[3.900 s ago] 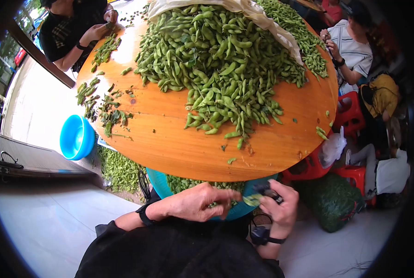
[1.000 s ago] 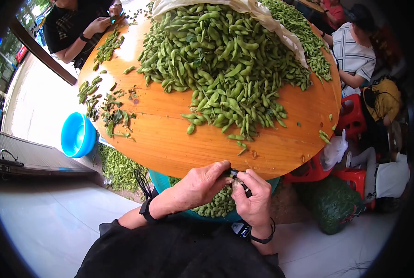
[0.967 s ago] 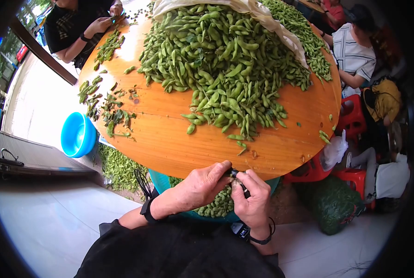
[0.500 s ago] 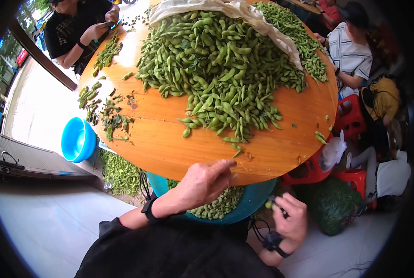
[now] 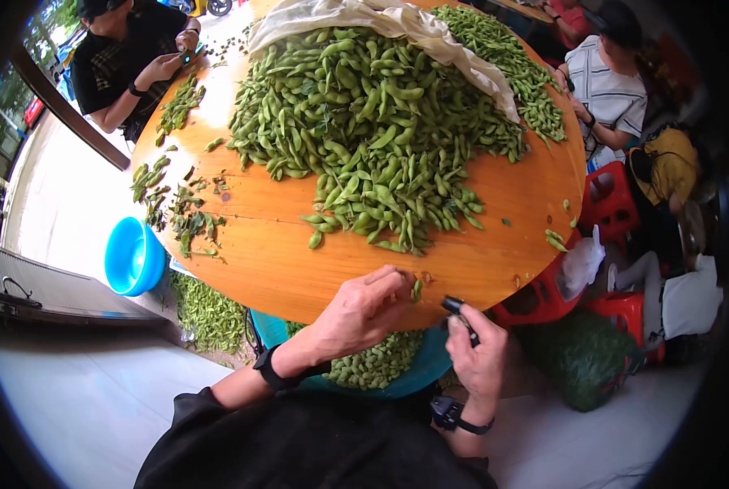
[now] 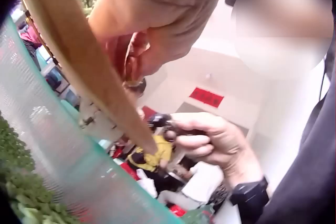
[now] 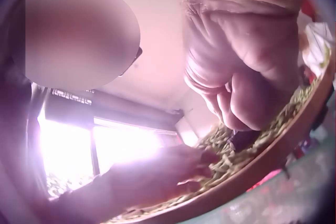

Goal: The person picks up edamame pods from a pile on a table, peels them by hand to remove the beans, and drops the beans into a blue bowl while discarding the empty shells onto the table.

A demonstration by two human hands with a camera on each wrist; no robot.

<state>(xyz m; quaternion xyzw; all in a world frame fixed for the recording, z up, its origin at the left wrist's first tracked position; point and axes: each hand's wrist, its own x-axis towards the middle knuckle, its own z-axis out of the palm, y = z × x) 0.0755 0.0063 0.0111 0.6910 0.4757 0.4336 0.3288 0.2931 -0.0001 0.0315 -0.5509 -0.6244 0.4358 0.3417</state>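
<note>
My left hand (image 5: 364, 310) is over the near edge of the wooden table (image 5: 299, 261) and pinches a green soybean pod (image 5: 416, 291) at its fingertips. To its right, my right hand (image 5: 478, 359) grips a small black tool (image 5: 454, 306), whose dark end points toward the left hand. The left wrist view also shows this black tool (image 6: 160, 120) between thumb and fingers. A big heap of soybean pods (image 5: 356, 122) covers the middle of the table. Below the table edge, a teal basin (image 5: 433, 359) holds many green pods (image 5: 372, 367), partly hidden by the left forearm.
A pale cloth (image 5: 372, 20) lies over the back of the heap. Leafy scraps (image 5: 189, 220) are scattered at left, near a blue basin (image 5: 134, 257). More pods (image 5: 209, 314) lie on the floor. Red stools (image 5: 609, 204) and a dark green sack (image 5: 584, 367) stand right. Other people sit around.
The two hands met around the tool, then the right hand swung right and down. Now it is back nearer the left hand, which has taken a pod from the table's near edge.
</note>
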